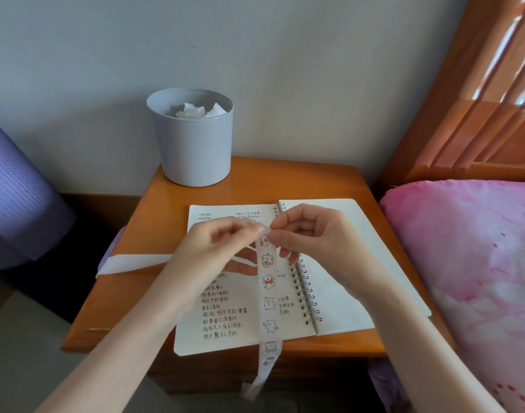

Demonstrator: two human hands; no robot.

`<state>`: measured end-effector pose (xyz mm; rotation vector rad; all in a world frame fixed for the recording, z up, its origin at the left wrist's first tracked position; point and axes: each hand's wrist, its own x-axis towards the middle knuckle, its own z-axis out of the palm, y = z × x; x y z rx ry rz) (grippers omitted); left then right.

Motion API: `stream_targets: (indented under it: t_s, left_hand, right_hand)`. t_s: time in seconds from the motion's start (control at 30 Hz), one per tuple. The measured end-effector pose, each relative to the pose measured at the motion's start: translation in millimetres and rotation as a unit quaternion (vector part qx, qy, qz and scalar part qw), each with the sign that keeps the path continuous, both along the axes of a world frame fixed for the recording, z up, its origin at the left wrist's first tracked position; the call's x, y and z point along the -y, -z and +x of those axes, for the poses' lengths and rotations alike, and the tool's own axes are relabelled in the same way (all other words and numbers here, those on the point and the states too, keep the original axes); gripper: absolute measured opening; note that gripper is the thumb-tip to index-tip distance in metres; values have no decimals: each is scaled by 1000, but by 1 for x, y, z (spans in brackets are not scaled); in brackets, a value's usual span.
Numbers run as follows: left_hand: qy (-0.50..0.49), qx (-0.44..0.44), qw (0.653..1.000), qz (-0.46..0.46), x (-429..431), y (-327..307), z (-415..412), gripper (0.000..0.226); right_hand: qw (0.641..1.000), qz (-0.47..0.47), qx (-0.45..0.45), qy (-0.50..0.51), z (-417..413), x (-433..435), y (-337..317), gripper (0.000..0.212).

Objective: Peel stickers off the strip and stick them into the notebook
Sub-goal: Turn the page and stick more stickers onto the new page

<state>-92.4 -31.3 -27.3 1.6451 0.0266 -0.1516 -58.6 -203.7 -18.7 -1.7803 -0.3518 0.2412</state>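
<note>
1. I see a grey tub [192,150] in the upper middle of the frame, standing on the tabletop [300,177] at its far left corner. Crumpled white paper scraps [195,111] lie inside it.
2. The open notebook [359,263] lies mid-frame, with handwriting on its left page.
3. The sticker strip [268,305] hangs over that page and past the tabletop's near edge.
4. My left hand [213,248] has its grip pinched on the strip's top end, and my right hand [312,234] pinches there too.

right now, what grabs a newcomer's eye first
Both hands meet mid-frame: the left hand and right hand pinch the top of a cartoon sticker strip that hangs over the open notebook and past the table edge. Behind, at the table's back left, stands a grey bin with crumpled paper.
</note>
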Motion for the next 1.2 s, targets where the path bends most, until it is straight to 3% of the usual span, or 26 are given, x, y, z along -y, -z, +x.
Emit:
stream_targets:
  t_s: [0.1, 0.57, 0.83, 1.03, 1.2]
  left_hand:
    - [-3, 8, 1000, 6, 0, -1, -1, 9]
    - [-27, 47, 998, 12, 5, 4, -1, 9]
    - [-42, 25, 999, -13, 6, 5, -2, 14]
    - [-43, 13, 999, -2, 7, 10, 0, 14]
    - [-49, -2, 999, -5, 6, 12, 2, 15]
  right_hand:
    - [1000, -20, 21, 5, 0, 1, 0, 6]
    - [996, -61, 52, 27, -3, -3, 3, 6]
    - [994, -79, 62, 35, -4, -5, 6, 6]
    - [983, -165, 64, 41, -5, -5, 10, 5]
    - [978, -173, 106, 39, -7, -6, 10, 13]
